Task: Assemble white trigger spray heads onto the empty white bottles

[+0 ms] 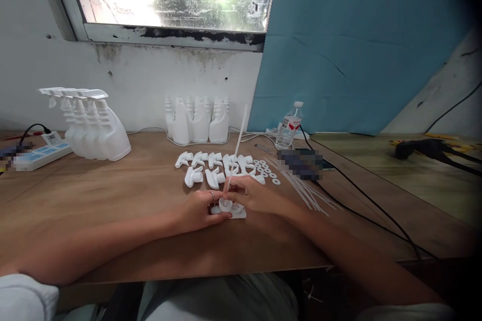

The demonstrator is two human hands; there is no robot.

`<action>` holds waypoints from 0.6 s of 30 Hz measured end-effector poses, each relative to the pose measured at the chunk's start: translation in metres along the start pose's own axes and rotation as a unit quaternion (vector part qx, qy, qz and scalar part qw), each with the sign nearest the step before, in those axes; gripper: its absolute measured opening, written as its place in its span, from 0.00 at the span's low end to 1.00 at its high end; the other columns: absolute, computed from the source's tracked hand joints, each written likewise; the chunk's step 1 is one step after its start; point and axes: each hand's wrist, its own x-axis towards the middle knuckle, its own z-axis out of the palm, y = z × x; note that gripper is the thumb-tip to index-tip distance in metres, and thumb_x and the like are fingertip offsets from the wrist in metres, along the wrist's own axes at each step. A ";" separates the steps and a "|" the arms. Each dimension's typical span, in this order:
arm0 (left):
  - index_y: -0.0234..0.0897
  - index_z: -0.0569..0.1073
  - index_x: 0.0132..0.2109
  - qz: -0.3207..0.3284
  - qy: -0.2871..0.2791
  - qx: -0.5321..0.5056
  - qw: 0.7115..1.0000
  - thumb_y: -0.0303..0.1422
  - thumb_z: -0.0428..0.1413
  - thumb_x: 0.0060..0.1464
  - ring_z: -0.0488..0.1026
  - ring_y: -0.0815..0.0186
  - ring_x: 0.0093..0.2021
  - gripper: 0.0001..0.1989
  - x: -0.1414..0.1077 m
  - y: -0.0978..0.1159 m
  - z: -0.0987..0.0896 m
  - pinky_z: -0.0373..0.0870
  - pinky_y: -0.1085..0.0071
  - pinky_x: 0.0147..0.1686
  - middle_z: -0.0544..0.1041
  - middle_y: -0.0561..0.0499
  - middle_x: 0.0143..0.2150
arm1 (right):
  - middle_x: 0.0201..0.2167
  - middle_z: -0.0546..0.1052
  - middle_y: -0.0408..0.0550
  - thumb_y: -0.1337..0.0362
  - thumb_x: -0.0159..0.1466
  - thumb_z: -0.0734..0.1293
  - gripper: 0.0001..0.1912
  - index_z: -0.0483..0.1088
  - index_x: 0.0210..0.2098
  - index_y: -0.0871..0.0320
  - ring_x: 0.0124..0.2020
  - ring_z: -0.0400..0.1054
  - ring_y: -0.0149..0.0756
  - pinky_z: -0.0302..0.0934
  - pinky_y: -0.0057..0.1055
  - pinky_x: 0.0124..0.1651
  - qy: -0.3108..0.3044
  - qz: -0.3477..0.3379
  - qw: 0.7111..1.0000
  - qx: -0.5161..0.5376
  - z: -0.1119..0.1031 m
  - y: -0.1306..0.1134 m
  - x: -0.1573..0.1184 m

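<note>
Near the table's front, my left hand [199, 210] is closed around a white spray trigger head [226, 205] that lies on the tabletop. My right hand [250, 193] pinches a thin white dip tube [240, 133] close to its lower end, right at the round collar of the head. The tube stands up, leaning a little to the right. Whether its end sits inside the collar is hidden by my fingers. Just beyond my hands lie several loose spray trigger heads [194, 176] in two rows, with small white rings [271, 175] to their right.
Spare dip tubes [301, 188] lie to the right, beside a phone [314, 158] and black cables [361, 185]. A water bottle [289, 128] stands behind. White bottles [196, 120] line the wall; bottles with trigger heads [96, 128] stand left, near a power strip [43, 155].
</note>
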 end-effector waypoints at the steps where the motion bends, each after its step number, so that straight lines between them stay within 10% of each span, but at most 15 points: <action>1: 0.36 0.75 0.49 -0.007 -0.001 -0.005 1.000 0.41 0.59 0.53 0.67 0.70 0.28 0.19 0.001 -0.001 0.000 0.65 0.76 0.28 0.76 0.52 0.32 | 0.26 0.72 0.43 0.60 0.64 0.65 0.11 0.69 0.30 0.61 0.27 0.64 0.29 0.59 0.25 0.30 0.007 -0.004 1.000 0.012 -0.001 0.003 -0.001; 8: 0.32 0.75 0.47 -0.045 0.037 -0.150 0.987 0.45 0.61 0.52 0.72 0.68 0.32 0.22 0.005 -0.005 -0.001 0.69 0.74 0.32 0.77 0.50 0.34 | 0.38 0.72 0.49 0.58 0.65 0.65 0.11 0.66 0.43 0.59 0.38 0.67 0.34 0.64 0.33 0.43 0.112 -0.158 0.973 -0.129 -0.019 0.014 -0.012; 12: 0.32 0.74 0.47 -0.047 0.048 -0.215 0.974 0.44 0.59 0.55 0.73 0.67 0.35 0.21 0.007 -0.002 -0.004 0.70 0.72 0.35 0.77 0.48 0.38 | 0.55 0.69 0.60 0.48 0.61 0.68 0.33 0.60 0.59 0.58 0.54 0.64 0.46 0.60 0.45 0.55 0.037 -0.281 0.907 -0.311 -0.019 0.014 -0.015; 18: 0.30 0.76 0.40 0.027 -0.002 -0.044 0.999 0.45 0.55 0.57 0.69 0.70 0.26 0.19 0.024 0.017 -0.039 0.65 0.76 0.26 0.74 0.51 0.27 | 0.59 0.67 0.63 0.61 0.64 0.63 0.32 0.53 0.65 0.61 0.58 0.62 0.51 0.59 0.50 0.57 0.080 -0.287 0.852 -0.430 -0.009 0.024 -0.006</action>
